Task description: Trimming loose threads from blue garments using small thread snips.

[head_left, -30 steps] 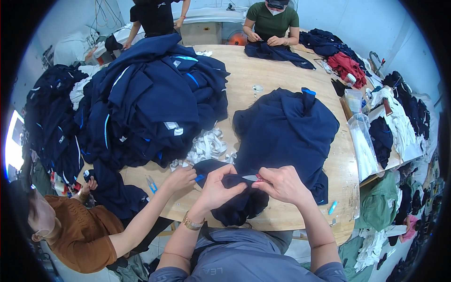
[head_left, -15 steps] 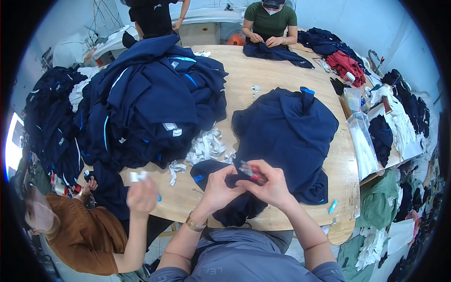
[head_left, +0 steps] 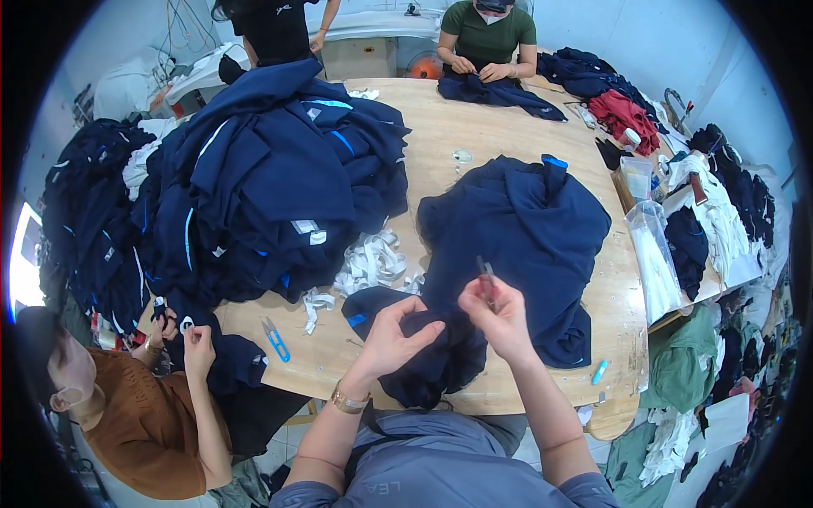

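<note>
My left hand point(head_left: 391, 340) grips a dark navy garment point(head_left: 439, 360) near the front edge of the table, its thumb lying over a bunched fold. To the right and apart from the cloth, my right hand point(head_left: 501, 320) is closed around small reddish thread snips point(head_left: 486, 279). Their metal blades point away from me, partly blurred. Beyond both hands lies a heap of navy garments point(head_left: 517, 224), with a bright blue patch at its top. The held garment hangs toward the table's near edge.
A large navy garment pile point(head_left: 271, 169) covers the left side, with white tape strips point(head_left: 373, 262) beside it. Blue-handled snips point(head_left: 275, 340) lie near a co-worker in brown point(head_left: 161, 415). Another person in green point(head_left: 487, 42) works across the table. A clear plastic bag point(head_left: 652, 254) is at the right.
My right hand has moved right and away from my left, taking the snips off the cloth. The co-worker's raised hand has lowered to their garment, and blue-handled snips now show on the table.
</note>
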Available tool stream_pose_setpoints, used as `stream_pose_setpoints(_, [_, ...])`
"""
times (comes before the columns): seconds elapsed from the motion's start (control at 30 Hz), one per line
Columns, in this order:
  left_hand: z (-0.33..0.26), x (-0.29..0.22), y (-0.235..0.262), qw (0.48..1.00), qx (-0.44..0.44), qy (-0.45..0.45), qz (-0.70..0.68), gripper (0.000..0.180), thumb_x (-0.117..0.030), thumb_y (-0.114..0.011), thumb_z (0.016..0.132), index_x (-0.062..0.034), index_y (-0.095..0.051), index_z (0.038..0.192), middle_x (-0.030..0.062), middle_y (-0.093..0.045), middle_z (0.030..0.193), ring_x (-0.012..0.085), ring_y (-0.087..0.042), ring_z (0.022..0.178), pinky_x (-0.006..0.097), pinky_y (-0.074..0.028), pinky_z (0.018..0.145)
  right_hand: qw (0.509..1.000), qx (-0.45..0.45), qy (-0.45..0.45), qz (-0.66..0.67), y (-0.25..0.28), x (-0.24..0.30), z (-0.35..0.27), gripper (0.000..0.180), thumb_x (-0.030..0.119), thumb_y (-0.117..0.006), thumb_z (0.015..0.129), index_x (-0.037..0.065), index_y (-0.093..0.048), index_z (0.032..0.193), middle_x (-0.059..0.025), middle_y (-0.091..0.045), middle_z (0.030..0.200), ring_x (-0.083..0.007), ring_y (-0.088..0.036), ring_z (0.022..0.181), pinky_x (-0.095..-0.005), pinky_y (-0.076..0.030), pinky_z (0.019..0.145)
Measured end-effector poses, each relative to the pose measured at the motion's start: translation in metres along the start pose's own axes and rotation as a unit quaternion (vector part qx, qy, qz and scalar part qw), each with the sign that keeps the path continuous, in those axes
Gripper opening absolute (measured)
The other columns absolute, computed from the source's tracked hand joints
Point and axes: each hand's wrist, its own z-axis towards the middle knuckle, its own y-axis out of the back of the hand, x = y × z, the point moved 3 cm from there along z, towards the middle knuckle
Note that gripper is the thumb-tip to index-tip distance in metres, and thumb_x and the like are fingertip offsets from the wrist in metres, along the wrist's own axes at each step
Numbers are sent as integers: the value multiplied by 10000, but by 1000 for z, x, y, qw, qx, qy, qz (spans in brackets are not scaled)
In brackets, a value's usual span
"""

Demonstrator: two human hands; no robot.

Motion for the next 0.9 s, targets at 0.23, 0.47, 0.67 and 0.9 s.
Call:
stream_pose_setpoints(0.23, [1, -5, 3, 997, 11, 32, -66, 152, -96, -690, 778, -27, -555, 770, -39, -577, 708, 12, -491, 645, 168, -399, 571, 936, 44, 142, -320, 19, 7, -9, 246, 251, -672, 792, 49, -544, 732, -22, -489, 552, -133, -437, 443, -235, -334, 452])
stream_pose_setpoints(0.47, [2, -3, 4, 992, 32, 52, -107, 131, -71, -695, 770, -30, -570, 774, -26, -592, 726, 12, -511, 657, 161, -409, 584, 801, 69, 246, -541, 9, 21, -14, 321, 361, -708, 712, 94, -537, 659, -29, -517, 561, -214, -503, 448, -299, -369, 453])
stream_pose_setpoints(0.67, [3, -6, 4, 992, 47, 49, -108, 129, -57, -704, 761, -23, -585, 797, -17, -604, 745, 22, -524, 672, 166, -420, 607, 768, 66, 252, -584, 6, 16, -15, 321, 377, -699, 711, 105, -533, 669, -18, -507, 589, -206, -497, 463, -298, -373, 471])
stream_pose_setpoints(0.9, [1, -8, 4, 991, 69, 52, -102, 135, -60, -708, 762, -18, -589, 807, -2, -617, 776, 35, -539, 701, 184, -436, 645, 778, 66, 259, -568, 5, 10, -16, 314, 374, -700, 705, 105, -540, 678, -26, -515, 606, -206, -508, 478, -301, -379, 477])
